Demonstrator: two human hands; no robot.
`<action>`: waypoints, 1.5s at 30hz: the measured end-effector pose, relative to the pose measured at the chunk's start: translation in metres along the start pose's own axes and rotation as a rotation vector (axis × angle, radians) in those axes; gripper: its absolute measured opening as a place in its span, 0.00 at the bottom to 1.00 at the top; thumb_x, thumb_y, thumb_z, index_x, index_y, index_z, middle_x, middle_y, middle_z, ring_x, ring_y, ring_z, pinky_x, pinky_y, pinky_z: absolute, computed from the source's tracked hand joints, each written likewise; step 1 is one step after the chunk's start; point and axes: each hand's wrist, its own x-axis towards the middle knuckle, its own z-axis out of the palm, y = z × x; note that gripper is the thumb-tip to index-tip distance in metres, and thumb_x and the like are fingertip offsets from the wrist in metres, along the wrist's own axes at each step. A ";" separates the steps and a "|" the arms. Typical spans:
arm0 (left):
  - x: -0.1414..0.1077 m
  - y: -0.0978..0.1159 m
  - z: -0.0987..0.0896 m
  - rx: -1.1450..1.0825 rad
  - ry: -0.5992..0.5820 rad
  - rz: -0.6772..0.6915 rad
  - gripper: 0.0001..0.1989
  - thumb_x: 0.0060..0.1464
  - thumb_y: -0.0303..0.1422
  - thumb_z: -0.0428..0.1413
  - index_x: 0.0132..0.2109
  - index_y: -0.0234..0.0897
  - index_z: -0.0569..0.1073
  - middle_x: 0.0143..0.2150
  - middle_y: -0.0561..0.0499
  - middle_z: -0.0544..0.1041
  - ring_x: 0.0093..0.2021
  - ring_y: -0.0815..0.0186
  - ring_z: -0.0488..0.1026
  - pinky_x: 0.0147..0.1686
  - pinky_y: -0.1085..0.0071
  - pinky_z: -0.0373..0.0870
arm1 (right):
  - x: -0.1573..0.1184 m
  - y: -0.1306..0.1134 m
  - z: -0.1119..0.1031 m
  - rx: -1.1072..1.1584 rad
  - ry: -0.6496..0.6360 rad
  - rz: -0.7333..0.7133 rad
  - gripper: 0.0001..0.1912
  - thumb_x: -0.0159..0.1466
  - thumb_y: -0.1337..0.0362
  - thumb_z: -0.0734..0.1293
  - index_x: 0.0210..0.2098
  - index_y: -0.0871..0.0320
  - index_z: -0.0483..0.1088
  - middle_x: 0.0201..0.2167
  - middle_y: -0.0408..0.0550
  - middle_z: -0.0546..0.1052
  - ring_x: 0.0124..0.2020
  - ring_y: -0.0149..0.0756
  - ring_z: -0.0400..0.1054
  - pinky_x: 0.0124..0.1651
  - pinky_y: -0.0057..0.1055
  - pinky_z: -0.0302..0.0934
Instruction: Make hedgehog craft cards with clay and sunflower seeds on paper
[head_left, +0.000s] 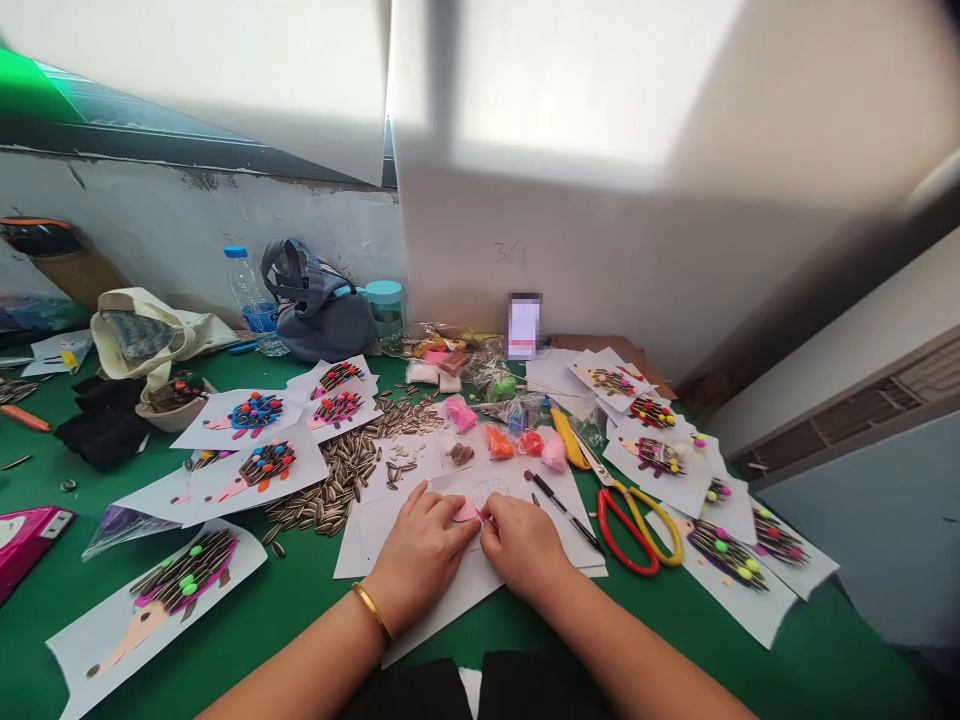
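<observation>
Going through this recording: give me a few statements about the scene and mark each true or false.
1. The left hand and right hand are at a pink piece. True.
2. The scissors lie left of both hands. False: the scissors lie to their right.
3. A heap of striped seeds lies left of the pink piece. True.
4. The right wrist wears a bracelet. False: the gold bracelet is on the left wrist.

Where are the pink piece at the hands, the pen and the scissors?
Pink piece (465, 509): head view, on its uncovered surface.
Pen (566, 512): head view, on the middle of the barrel.
Scissors (605, 476): head view, on the metal near the pivot.
</observation>
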 end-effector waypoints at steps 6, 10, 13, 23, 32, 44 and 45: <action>-0.001 -0.001 0.000 -0.014 0.000 0.002 0.15 0.56 0.27 0.57 0.48 0.48 0.78 0.50 0.47 0.77 0.49 0.57 0.72 0.61 0.44 0.60 | -0.001 0.001 -0.001 0.017 0.018 0.000 0.06 0.60 0.72 0.63 0.33 0.55 0.70 0.29 0.43 0.78 0.30 0.35 0.70 0.31 0.31 0.48; -0.002 -0.007 -0.004 -0.064 0.004 0.041 0.13 0.56 0.26 0.54 0.44 0.45 0.78 0.50 0.47 0.78 0.49 0.59 0.74 0.63 0.44 0.57 | 0.002 0.013 -0.010 0.107 0.016 -0.064 0.06 0.62 0.72 0.64 0.33 0.56 0.70 0.30 0.42 0.77 0.32 0.34 0.68 0.35 0.29 0.50; -0.001 -0.011 -0.007 -0.137 0.010 0.043 0.13 0.54 0.23 0.51 0.41 0.42 0.77 0.46 0.49 0.80 0.48 0.61 0.76 0.64 0.44 0.55 | 0.005 0.022 -0.015 0.142 -0.008 -0.159 0.07 0.65 0.71 0.64 0.33 0.55 0.71 0.32 0.42 0.76 0.37 0.34 0.68 0.40 0.30 0.51; 0.000 -0.013 0.002 -0.187 0.081 -0.085 0.21 0.51 0.19 0.49 0.52 0.39 0.66 0.41 0.50 0.81 0.42 0.63 0.78 0.62 0.49 0.63 | 0.013 0.016 -0.005 -0.105 0.082 -0.242 0.08 0.66 0.72 0.65 0.33 0.53 0.72 0.33 0.42 0.73 0.36 0.33 0.62 0.43 0.34 0.44; -0.002 -0.014 0.006 -0.145 0.066 -0.069 0.32 0.48 0.20 0.51 0.61 0.38 0.60 0.42 0.49 0.80 0.44 0.60 0.77 0.61 0.47 0.62 | 0.009 0.014 -0.008 -0.065 0.094 -0.287 0.07 0.65 0.70 0.65 0.32 0.55 0.72 0.32 0.44 0.74 0.36 0.34 0.62 0.46 0.35 0.43; 0.000 -0.017 0.008 -0.182 0.045 -0.124 0.31 0.50 0.21 0.53 0.62 0.37 0.59 0.44 0.48 0.78 0.46 0.61 0.76 0.63 0.50 0.61 | 0.007 -0.003 -0.002 -0.033 0.114 -0.309 0.08 0.67 0.67 0.62 0.31 0.56 0.71 0.30 0.45 0.74 0.35 0.35 0.64 0.45 0.37 0.45; 0.000 -0.017 0.008 -0.187 0.050 -0.131 0.31 0.51 0.22 0.53 0.63 0.38 0.59 0.43 0.49 0.78 0.46 0.61 0.76 0.63 0.50 0.61 | 0.007 -0.003 -0.003 -0.016 0.112 -0.303 0.08 0.66 0.67 0.63 0.31 0.56 0.71 0.30 0.45 0.74 0.35 0.35 0.64 0.45 0.36 0.45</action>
